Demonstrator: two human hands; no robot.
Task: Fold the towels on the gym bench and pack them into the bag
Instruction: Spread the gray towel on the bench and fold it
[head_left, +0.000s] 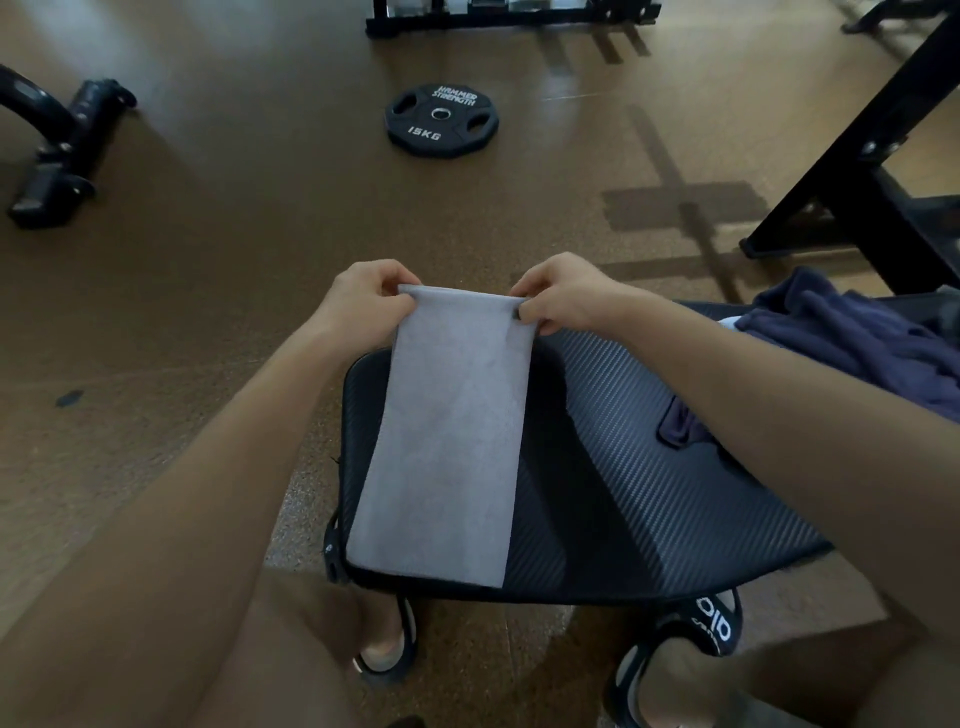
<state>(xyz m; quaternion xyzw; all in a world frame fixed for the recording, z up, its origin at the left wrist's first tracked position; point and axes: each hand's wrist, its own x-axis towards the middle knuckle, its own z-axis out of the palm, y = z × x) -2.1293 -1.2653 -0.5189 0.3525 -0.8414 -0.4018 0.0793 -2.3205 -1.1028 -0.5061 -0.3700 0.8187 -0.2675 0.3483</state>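
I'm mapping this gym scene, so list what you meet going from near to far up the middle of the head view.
Sandalled left foot → near end of the grey towel on the black bench → left hand and right hand pinching the towel's far corners → brown floor → 15 kg weight plate → black rack base.

We see bare bench pad (649, 467) between the grey towel (447, 431) and the navy towel heap (857, 343). A black frame leg (852, 156) stands at right. A 15 kg weight plate (441, 119) lies well apart on open floor (234, 234).
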